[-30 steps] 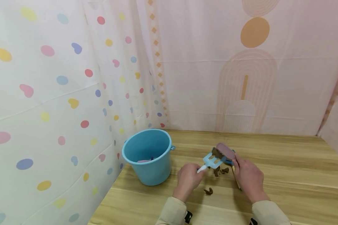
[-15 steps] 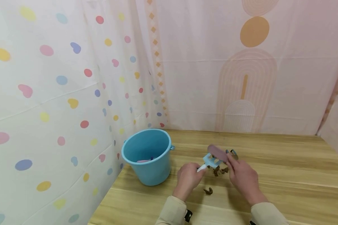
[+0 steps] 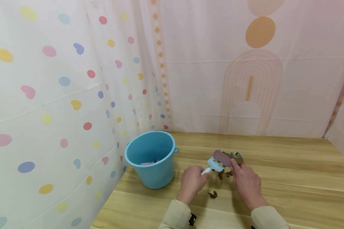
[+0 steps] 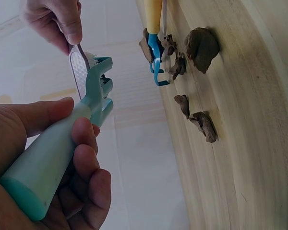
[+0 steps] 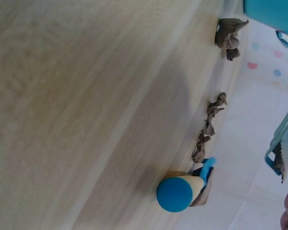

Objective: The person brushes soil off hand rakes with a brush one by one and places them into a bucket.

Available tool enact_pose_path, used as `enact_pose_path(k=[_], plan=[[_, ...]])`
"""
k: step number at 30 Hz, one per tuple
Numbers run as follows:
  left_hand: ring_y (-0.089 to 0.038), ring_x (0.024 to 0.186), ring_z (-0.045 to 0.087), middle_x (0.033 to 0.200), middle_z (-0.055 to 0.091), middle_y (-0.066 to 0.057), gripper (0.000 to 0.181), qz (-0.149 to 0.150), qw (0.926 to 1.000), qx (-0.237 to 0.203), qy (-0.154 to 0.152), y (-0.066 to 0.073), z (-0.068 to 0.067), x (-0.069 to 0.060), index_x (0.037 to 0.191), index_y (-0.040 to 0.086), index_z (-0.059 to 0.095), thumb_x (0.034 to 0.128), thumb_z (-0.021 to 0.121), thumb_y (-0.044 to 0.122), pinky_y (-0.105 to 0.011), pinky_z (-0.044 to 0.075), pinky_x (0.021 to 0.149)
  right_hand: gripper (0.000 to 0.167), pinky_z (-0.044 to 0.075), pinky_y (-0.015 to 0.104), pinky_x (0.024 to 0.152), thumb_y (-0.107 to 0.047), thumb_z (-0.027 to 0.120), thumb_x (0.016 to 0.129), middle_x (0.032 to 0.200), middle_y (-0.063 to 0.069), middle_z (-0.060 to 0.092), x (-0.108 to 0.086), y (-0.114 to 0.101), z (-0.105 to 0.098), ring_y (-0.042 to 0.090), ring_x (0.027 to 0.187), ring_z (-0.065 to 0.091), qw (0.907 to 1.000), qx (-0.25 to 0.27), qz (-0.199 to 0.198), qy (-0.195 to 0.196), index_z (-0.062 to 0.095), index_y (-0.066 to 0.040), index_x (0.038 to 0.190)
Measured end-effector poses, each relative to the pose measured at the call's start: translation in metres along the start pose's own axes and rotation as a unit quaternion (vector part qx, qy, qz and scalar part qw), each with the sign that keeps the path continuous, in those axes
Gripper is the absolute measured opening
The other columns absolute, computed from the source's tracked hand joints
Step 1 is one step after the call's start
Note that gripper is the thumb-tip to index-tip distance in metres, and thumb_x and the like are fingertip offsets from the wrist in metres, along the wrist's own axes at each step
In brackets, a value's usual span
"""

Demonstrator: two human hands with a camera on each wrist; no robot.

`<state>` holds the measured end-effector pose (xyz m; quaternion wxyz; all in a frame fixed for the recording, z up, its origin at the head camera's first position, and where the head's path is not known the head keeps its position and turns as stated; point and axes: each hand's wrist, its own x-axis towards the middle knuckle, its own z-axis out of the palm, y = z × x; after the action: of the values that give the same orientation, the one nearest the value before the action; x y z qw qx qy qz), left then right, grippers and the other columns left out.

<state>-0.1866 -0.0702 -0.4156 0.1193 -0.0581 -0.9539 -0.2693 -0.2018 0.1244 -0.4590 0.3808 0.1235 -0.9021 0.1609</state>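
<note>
My left hand [image 3: 191, 182] grips the pale blue handle of a small garden fork [image 3: 213, 164], its tines raised above the table. In my right hand [image 3: 247, 186], a mauve brush [image 3: 222, 158] is pinched by one end. Its white bristles lie against the fork's tines, as the left wrist view shows. Dark residue clings to the bristles and tines in the right wrist view. Beneath them on the table are several brown, clay-like clumps [image 4: 201, 48] and a small rake [image 4: 154, 21] with a yellow handle and blue tines. A curled brown piece [image 3: 213, 194] lies nearer me.
A light blue bucket [image 3: 157, 175] stands to the left, with pinkish-purple items [image 3: 147, 163] partly visible inside. The wooden table [image 3: 298, 171] runs back to a patterned curtain [image 3: 200, 95], and a dotted curtain [image 3: 60, 111] hangs along the left.
The brush in my right hand has moved left and slightly down across the fork's tines. The brown lump on the tines no longer shows there. My left hand stays nearly still with the fork.
</note>
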Motion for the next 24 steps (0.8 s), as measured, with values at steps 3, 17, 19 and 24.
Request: enact_pose_path(k=[3,17,19,24], plan=[[-0.009,0.051,0.046,0.057,0.052,0.010,0.019,-0.004,1.0000,-0.001,0.006,0.000,-0.001,0.001,0.076,0.014,0.073,0.0889,0.073,0.028,-0.029,0.036,0.051,0.034,0.038,0.037,0.036,-0.012,0.073,0.088,0.066,0.013,0.054,0.001,-0.001,-0.001,0.025,0.047,0.047,0.9999,0.004,0.009,-0.006,0.068,-0.005,0.121],[-0.010,0.049,0.044,0.052,0.048,0.010,0.024,0.002,0.9995,0.021,0.023,-0.007,-0.004,0.003,0.061,0.019,0.066,0.0841,0.072,0.023,-0.029,0.035,0.049,0.036,0.038,0.036,0.037,-0.017,0.063,0.096,0.067,0.012,0.055,0.006,0.000,-0.008,0.023,0.048,0.044,0.9951,0.041,0.071,-0.055,0.063,-0.004,0.129],[-0.010,0.048,0.043,0.051,0.047,0.009,0.026,-0.004,0.9995,0.022,0.023,-0.008,-0.005,0.002,0.059,0.018,0.065,0.0839,0.073,0.022,-0.029,0.034,0.048,0.037,0.040,0.038,0.038,-0.018,0.061,0.097,0.070,0.015,0.058,0.007,0.002,-0.009,0.026,0.049,0.048,0.9933,0.043,0.081,-0.070,0.061,-0.003,0.131],[-0.011,0.048,0.042,0.051,0.046,0.008,0.026,-0.014,0.9993,0.022,0.026,-0.011,-0.007,0.002,0.059,0.017,0.064,0.0825,0.072,0.021,-0.028,0.033,0.048,0.038,0.044,0.042,0.042,-0.019,0.057,0.100,0.083,0.021,0.065,0.010,0.008,-0.015,0.032,0.057,0.057,0.9854,0.048,0.114,-0.117,0.058,-0.002,0.135]])
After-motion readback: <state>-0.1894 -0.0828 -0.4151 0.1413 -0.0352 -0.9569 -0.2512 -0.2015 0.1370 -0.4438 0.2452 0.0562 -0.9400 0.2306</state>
